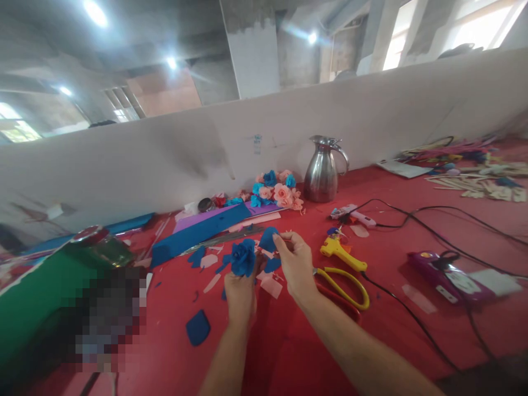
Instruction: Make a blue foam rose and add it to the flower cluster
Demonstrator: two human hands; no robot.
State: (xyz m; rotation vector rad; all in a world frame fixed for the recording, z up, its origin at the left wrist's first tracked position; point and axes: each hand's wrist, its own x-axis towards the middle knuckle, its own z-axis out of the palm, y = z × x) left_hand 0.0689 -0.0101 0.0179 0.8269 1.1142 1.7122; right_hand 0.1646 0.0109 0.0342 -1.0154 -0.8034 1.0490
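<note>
My left hand (240,294) is closed around the underside of a blue paper flower (243,257), which faces up with its petals layered. Just to the right, my right hand (296,263) pinches a single blue paper petal (269,240) between thumb and fingers, apart from the flower. Beneath the hands lie blue and pink paper scraps (271,286). A loose blue petal (198,328) rests on the red table (165,357) to the left. Beside my right hand are scissors with yellow handles (363,291) and a yellow glue gun (344,254).
A steel jug (320,173) stands by the white partition (185,148), next to a pile of pink and blue paper flowers (282,193). Blue paper strips (198,234) lie at the left. A purple power strip (449,278) and black cables (412,324) occupy the right side.
</note>
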